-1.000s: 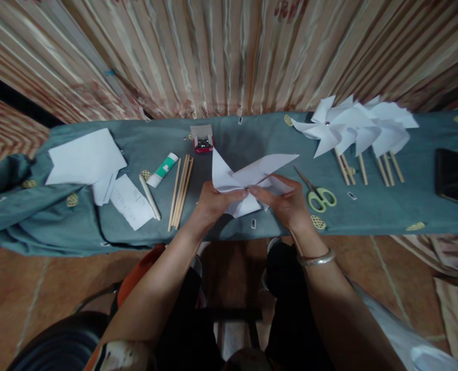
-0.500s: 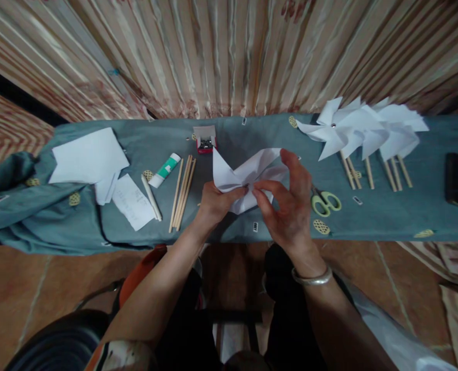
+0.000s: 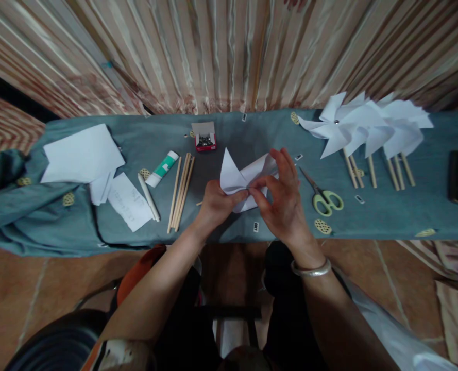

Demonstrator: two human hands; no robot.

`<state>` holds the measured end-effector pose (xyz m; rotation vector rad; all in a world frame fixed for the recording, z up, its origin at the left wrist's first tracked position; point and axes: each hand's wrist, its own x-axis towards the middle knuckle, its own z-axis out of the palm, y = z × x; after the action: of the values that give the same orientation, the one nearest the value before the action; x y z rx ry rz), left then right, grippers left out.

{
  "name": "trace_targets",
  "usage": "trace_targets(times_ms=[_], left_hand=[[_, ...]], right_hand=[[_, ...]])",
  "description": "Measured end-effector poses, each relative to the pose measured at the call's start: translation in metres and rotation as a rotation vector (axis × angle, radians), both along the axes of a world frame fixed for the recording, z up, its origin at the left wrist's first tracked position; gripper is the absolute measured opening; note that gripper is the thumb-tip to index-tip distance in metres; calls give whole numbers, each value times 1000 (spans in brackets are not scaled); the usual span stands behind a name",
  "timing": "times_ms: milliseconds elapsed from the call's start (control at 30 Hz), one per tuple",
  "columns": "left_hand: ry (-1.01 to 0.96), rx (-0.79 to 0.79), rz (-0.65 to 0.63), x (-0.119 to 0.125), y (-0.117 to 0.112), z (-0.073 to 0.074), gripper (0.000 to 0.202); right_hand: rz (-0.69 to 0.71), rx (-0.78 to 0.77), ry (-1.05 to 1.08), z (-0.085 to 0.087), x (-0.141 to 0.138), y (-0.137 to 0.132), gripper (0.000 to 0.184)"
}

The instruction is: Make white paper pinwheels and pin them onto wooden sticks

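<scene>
A white paper pinwheel (image 3: 231,174), its points folded in toward the middle, is between my two hands over the table. My left hand (image 3: 219,202) grips its lower left side, the thumb pressed near the centre. My right hand (image 3: 285,206) pinches at the centre with thumb and forefinger, while its other fingers lie behind the right-hand fold. Whether a pin sits under the fingertips cannot be seen. The tip of a wooden stick (image 3: 199,203) shows beside my left hand. To the right of my right hand lie green-handled scissors (image 3: 323,200), blades slightly apart.
Several pinwheels on sticks (image 3: 368,129) overlap at the back right. Left of my hands are a small red box of pins (image 3: 205,147), loose wooden sticks (image 3: 182,193), a glue stick (image 3: 162,169), a white rod (image 3: 149,197), a written note (image 3: 130,203) and white paper (image 3: 84,154).
My right hand has moved slightly left and its raised fingers have come down against the paper. The pinwheel's right side is drawn inward. The scissors' blades now show.
</scene>
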<state>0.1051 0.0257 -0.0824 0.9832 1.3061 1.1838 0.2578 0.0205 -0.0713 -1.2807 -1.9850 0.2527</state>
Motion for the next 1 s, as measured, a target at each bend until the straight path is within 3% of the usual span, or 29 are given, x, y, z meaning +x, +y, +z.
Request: trace_targets(times_ms=[367,733,867,1000], left_hand=[[141,-64,-19,-4,1,0,24],[178,18,-55,-4,-1,1,17],[183,-1,-17,-5,0,-3,20],[21,13,106,-5,2,-2,26]], right_hand=[[108,-153,93,-3,15,9,12],[178,-250,67,0,22,8,16],[176,-220,112,6,25,5,15],[52,-197,161,10,44,4,12]])
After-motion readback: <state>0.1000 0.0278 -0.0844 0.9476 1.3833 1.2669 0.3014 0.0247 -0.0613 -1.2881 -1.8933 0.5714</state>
